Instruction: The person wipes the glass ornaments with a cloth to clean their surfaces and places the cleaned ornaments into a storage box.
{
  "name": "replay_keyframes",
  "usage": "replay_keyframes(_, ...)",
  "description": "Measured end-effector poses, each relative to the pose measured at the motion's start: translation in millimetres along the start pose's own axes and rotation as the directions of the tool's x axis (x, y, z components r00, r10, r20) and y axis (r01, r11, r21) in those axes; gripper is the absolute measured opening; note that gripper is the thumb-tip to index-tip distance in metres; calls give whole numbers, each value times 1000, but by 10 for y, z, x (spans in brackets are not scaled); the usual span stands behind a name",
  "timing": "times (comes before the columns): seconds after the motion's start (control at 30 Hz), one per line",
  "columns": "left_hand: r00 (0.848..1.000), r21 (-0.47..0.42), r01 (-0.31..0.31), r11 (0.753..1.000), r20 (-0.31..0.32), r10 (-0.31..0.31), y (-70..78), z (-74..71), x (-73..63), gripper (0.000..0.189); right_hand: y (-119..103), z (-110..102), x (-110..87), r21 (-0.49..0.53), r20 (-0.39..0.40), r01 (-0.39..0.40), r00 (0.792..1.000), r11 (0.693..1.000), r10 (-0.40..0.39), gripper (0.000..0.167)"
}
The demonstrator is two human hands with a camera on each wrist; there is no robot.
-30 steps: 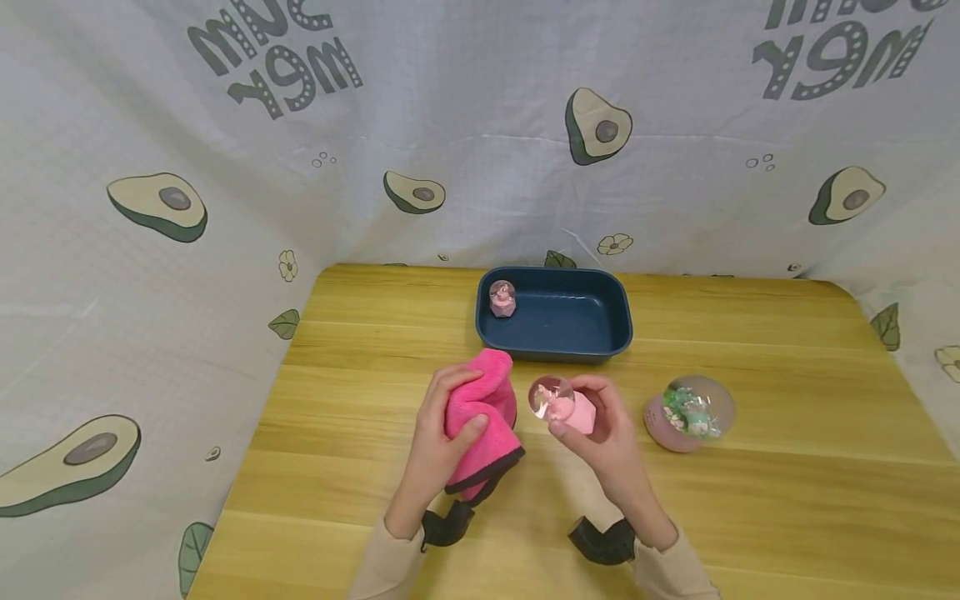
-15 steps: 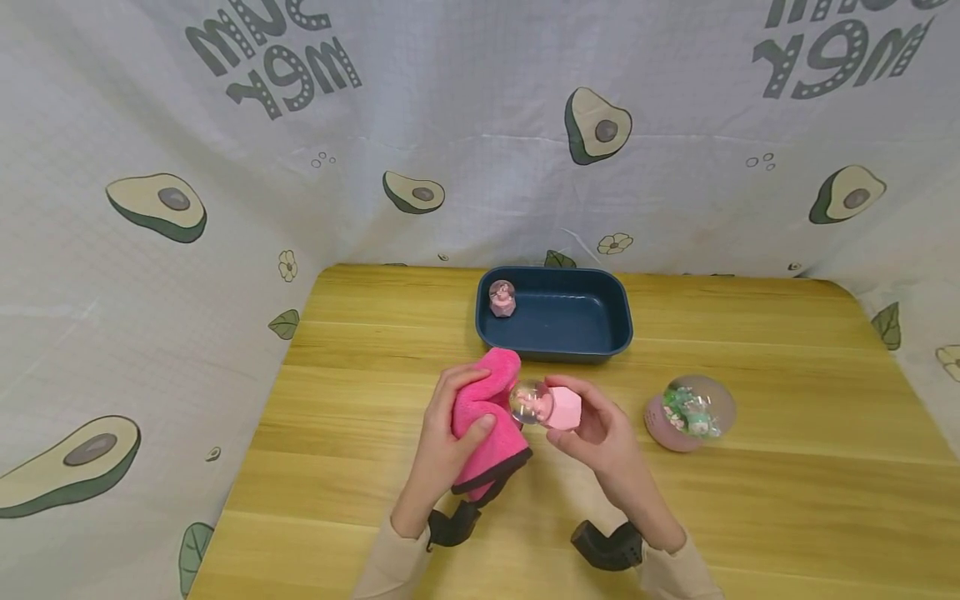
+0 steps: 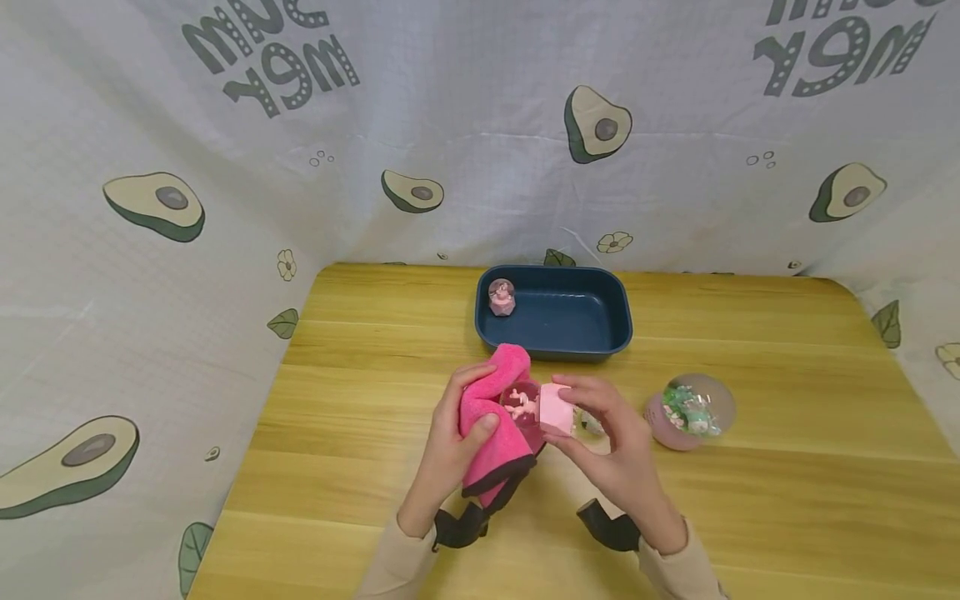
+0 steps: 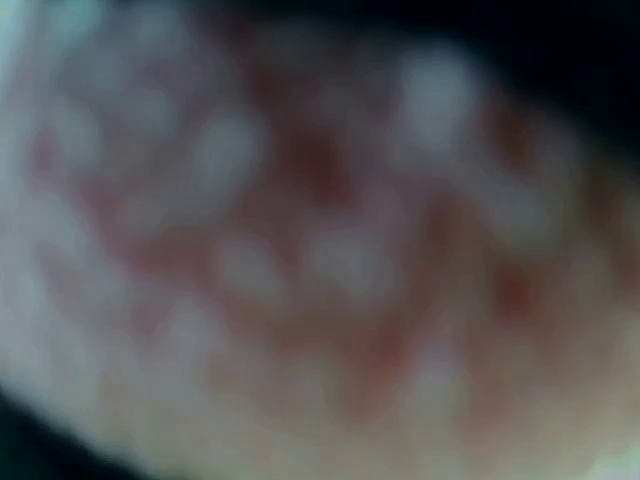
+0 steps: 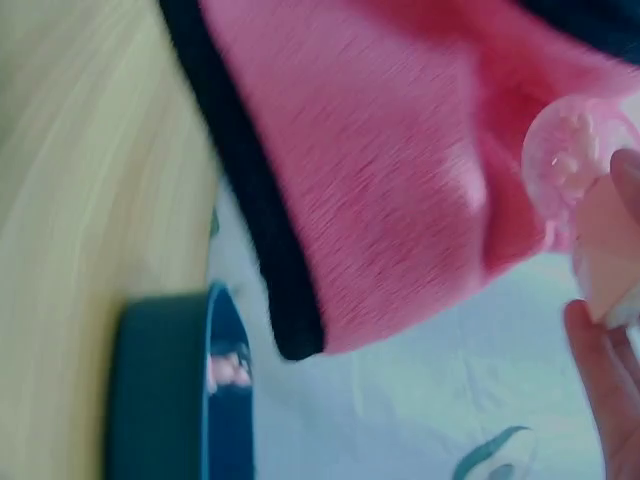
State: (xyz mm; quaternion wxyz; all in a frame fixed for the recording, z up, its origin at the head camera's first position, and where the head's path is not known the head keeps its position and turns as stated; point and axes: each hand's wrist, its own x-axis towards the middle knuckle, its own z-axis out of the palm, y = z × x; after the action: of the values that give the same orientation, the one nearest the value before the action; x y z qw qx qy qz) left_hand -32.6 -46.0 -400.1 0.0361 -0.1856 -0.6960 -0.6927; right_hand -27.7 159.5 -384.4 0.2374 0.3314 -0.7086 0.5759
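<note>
My left hand (image 3: 457, 433) grips a bunched pink cloth (image 3: 487, 454) with a dark border. Between thumb and fingers, my right hand (image 3: 611, 425) pinches the pink faceted base of a small snow globe (image 3: 521, 403), tipped on its side. Its clear ball, with a pale pink figure inside, lies against the cloth in the folds near my left thumb. The right wrist view has the cloth (image 5: 380, 190) hanging with its dark edge down, and the globe (image 5: 570, 155) at the right. The left wrist view is only a blur.
A dark blue tray (image 3: 555, 353) stands at the back, with another small pink snow globe (image 3: 502, 298) in its left end. Right of my right hand, a larger snow globe (image 3: 686, 412) with green inside sits on the wooden table (image 3: 787, 500). A printed curtain (image 3: 480, 100) hangs behind.
My right hand has turned the small snow globe sideways and moved it left, bringing its ball into the cloth. The left hand has shifted slightly right with the cloth.
</note>
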Motion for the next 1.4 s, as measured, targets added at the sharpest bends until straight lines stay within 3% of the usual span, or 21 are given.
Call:
replay_keyframes(0.13,999,-70,16,997,44,-13,27,26,12,54,40,3,61,-192,28,227,974,955,-226,33)
replay_keyframes(0.23,997,-103,1,995,73,7,36,59,24,54,34,-3,78,-258,59,280,960,925,-274,29)
replay_keyframes(0.33,996,-84,-34,996,76,40,49,98,34,52,42,-21,72,-257,59,279,960,925,-273,32)
replay_keyframes(0.47,993,-17,-91,996,80,92,64,127,41,49,79,-54,61,-213,35,255,967,943,-253,39)
replay_keyframes(0.57,984,28,-142,989,108,138,69,121,48,47,97,-87,47,-152,21,188,982,970,-187,47)
replay_keyframes(0.7,968,56,-212,976,150,202,68,107,65,43,56,-118,17,10,26,-17,1000,1000,17,52)
replay_keyframes(0.77,962,65,-240,969,151,228,55,108,72,41,10,-120,8,61,33,-139,990,988,137,51)
replay_keyframes(0.87,965,67,-244,968,113,235,29,127,69,37,-44,-106,9,70,41,-240,970,968,238,53)
replay_keyframes(0.93,975,55,-217,975,63,213,17,140,57,35,-56,-92,14,43,65,-243,969,969,240,53)
replay_keyframes(1.07,989,-10,-149,989,-24,149,29,145,38,36,-21,-63,30,-53,113,-85,989,995,90,51)
replay_keyframes(1.13,990,-32,-137,990,-40,136,45,139,36,36,8,-53,35,-84,105,3,994,996,6,52)
replay_keyframes(1.2,990,-35,-138,990,-37,137,64,132,36,35,20,-43,32,-82,87,35,996,996,-27,53)
replay_keyframes(1.3,984,-2,-177,984,-13,177,76,127,38,32,4,-26,16,-2,60,-38,997,999,38,52)
replay_keyframes(1.4,966,69,-260,963,26,258,63,124,44,30,-49,-10,-2,118,50,-224,974,967,220,42)
